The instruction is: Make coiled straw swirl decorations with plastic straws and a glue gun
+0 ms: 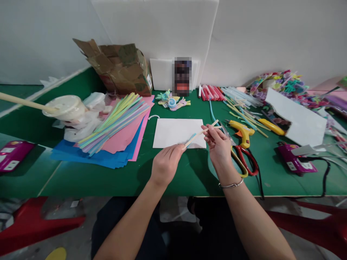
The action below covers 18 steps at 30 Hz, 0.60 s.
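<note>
My left hand is closed in a pinch on the near ends of thin straws, a cream one and a light blue one. My right hand is closed on the far ends of the same straws. Both hands hover just above the front edge of a white sheet lying on the green table. A thin bracelet sits on my right wrist.
Scissors and a yellow glue gun lie right of my hand. Pastel straws rest on pink and blue paper at left, beside a lidded cup and a torn cardboard box. More straws and sticks, craft pieces and a purple device lie right.
</note>
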{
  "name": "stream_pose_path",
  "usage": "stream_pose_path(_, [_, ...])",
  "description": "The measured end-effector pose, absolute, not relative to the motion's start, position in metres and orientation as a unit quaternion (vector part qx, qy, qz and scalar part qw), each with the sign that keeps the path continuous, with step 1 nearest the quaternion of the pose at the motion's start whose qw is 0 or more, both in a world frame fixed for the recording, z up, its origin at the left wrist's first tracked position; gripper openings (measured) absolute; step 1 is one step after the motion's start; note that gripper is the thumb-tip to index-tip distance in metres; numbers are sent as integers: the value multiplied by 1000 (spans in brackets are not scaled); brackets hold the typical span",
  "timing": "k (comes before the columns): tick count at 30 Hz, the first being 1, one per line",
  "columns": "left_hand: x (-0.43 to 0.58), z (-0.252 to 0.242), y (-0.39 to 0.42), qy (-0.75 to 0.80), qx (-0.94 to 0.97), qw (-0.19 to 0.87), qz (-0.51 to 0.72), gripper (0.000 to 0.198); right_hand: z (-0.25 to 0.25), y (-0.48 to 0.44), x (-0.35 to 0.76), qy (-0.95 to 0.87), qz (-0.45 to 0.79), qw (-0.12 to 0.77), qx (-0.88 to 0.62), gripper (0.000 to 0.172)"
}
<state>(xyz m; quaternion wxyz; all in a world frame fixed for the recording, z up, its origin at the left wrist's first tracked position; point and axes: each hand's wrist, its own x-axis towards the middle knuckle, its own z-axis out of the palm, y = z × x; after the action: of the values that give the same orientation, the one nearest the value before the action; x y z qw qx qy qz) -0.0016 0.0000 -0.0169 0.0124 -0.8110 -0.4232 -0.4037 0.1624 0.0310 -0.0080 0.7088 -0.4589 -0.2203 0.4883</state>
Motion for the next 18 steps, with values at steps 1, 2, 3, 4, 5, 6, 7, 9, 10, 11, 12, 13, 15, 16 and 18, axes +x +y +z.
stream_pose_path(1, [-2,-17,0,-426,-809,9,-404,16,-8,31,162,-219,490,709,-457,13])
stream_pose_path(2, [-2,-16,0,-431,-808,5,-403,16,-8,31,162,-220,492,708,-457,12])
stream_pose_path(3, [-2,-16,0,-437,-805,-3,-401,15,-8,31,162,-221,493,706,-458,12])
stream_pose_path(4, [-1,-15,0,-447,-801,-16,-399,15,-8,31,162,-222,494,704,-460,12])
stream_pose_path(5, [0,-15,0,-460,-792,-36,-398,16,-8,30,162,-223,494,702,-461,13])
stream_pose_path(6, [1,-13,1,-478,-779,-70,-400,16,-8,30,162,-224,496,701,-461,13])
stream_pose_path(7, [1,-12,1,-496,-759,-119,-405,16,-8,29,163,-225,498,700,-459,13])
stream_pose_path(9, [3,-9,4,-523,-694,-268,-417,16,-7,29,164,-228,504,701,-450,12])
stream_pose_path(10, [3,-7,5,-525,-646,-361,-421,17,-6,28,164,-231,506,702,-445,11])
stream_pose_path(11, [3,-6,7,-516,-585,-462,-422,19,-6,28,164,-234,507,704,-439,10])
stream_pose_path(12, [2,-4,10,-505,-510,-555,-420,19,-5,28,164,-240,506,706,-434,9])
stream_pose_path(13, [2,-3,12,-494,-430,-633,-413,20,-5,27,163,-247,504,708,-429,9])
stream_pose_path(15, [1,-2,16,-484,-265,-735,-394,22,-4,27,162,-264,500,710,-420,9])
stream_pose_path(16, [1,-2,17,-479,-195,-766,-381,23,-4,27,161,-271,500,710,-415,9])
stream_pose_path(18, [1,-3,18,-463,-100,-806,-356,24,-3,26,161,-280,501,713,-404,9])
